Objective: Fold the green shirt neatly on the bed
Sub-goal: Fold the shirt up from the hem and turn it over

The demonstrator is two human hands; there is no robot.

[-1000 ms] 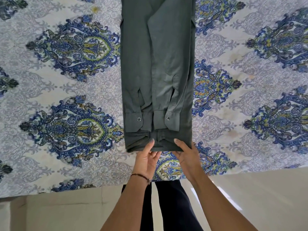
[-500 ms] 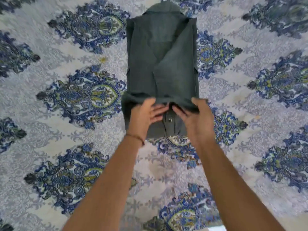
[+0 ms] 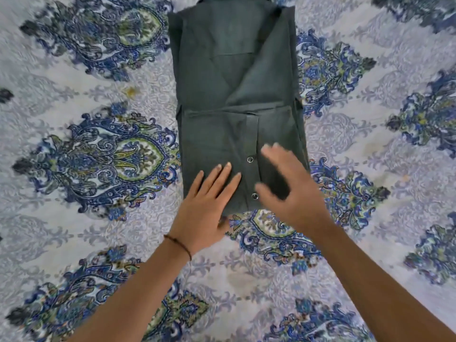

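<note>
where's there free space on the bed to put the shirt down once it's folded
Bare patterned bedsheet lies wide open left of the green shirt, and equally to its right. The near strip is crowded: the left hand rests flat on the shirt's near end, the right hand blurred over it.

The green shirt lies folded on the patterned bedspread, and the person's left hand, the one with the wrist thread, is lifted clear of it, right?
Not quite. The head view shows the left hand lying flat on the green shirt's near edge. The rest holds: folded shirt, patterned bedspread, wrist thread.
</note>
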